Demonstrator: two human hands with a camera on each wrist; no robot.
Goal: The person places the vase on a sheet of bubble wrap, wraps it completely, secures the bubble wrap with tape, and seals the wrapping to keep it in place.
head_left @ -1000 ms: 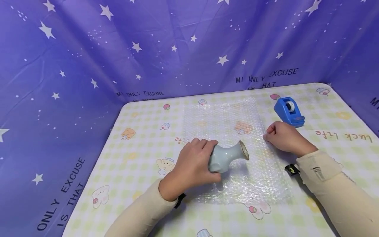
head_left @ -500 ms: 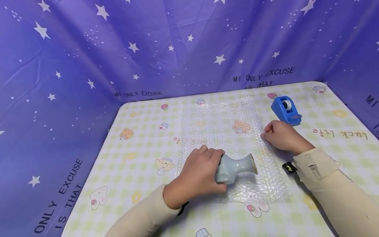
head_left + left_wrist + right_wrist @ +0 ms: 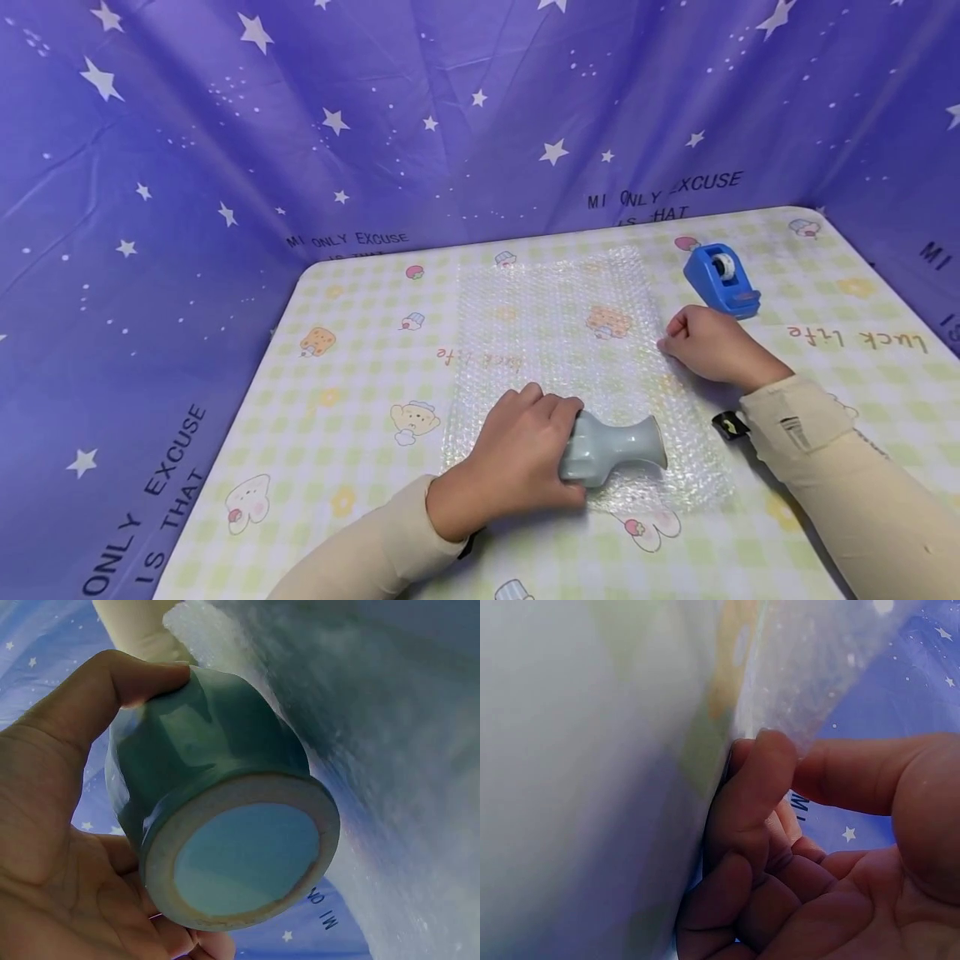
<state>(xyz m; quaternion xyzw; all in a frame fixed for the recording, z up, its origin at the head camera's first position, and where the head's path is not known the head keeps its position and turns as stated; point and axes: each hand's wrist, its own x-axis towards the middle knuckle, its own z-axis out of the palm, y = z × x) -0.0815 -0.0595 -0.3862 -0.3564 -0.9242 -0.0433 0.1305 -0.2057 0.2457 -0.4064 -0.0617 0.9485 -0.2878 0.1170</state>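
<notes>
A pale celadon vase (image 3: 624, 445) with a flared brown-edged mouth lies on its side over the near part of the bubble wrap sheet (image 3: 555, 317). My left hand (image 3: 517, 454) grips its body from the left, the mouth pointing right. The left wrist view shows the vase's round foot (image 3: 240, 859) with an unglazed ring, the thumb along one side and fingers on the other. Whether the vase touches the wrap is unclear. At the sheet's right edge, my right hand (image 3: 708, 343) pinches the bubble wrap (image 3: 802, 675) between thumb and index finger, other fingers curled.
A blue tape dispenser (image 3: 722, 280) with a roll of clear tape stands just beyond my right hand. The table has a green-and-white checked cover (image 3: 330, 467) with cartoon prints. Purple star-printed curtains (image 3: 420, 100) hang behind it and at both sides.
My left hand has carried the vase to the right and toward the front edge, its neck turning to point more squarely right. The right hand stays at the wrap's edge.
</notes>
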